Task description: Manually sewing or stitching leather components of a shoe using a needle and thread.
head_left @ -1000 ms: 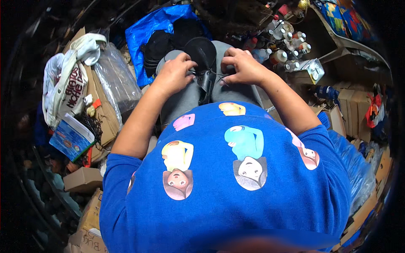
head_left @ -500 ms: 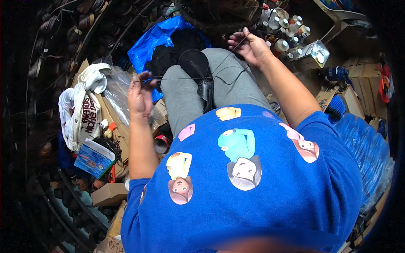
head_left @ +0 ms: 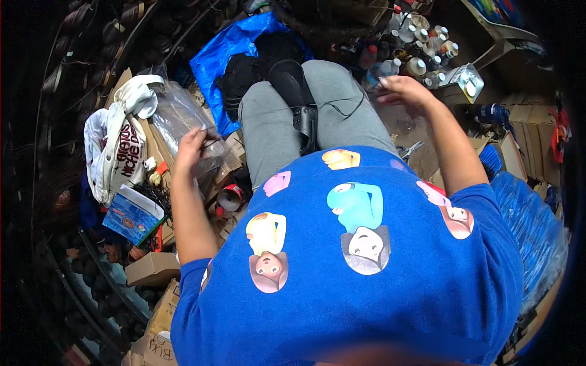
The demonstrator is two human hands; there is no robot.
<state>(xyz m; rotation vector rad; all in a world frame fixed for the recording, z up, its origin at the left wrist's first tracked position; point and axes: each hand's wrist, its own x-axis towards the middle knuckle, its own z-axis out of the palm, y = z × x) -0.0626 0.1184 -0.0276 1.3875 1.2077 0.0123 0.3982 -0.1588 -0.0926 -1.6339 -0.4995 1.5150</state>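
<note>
A black shoe [head_left: 306,125] sits midway between the left and right edges of the lap [head_left: 268,131], dark thread [head_left: 347,115] looping beside it, so the threading seems begun but unfinished, while left hand [head_left: 194,147] and right hand [head_left: 406,91] hang apart, fingers bent, whether pinching thread I cannot tell

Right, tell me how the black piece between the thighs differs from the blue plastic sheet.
Colour: the black piece is black, while the blue plastic sheet is bright blue.
Shape: the black piece is narrow and compact; the sheet is broad and crumpled.
Place: the black piece sits between the thighs; the sheet lies beyond, toward the left.
Shared: neither hand touches either one.
</note>
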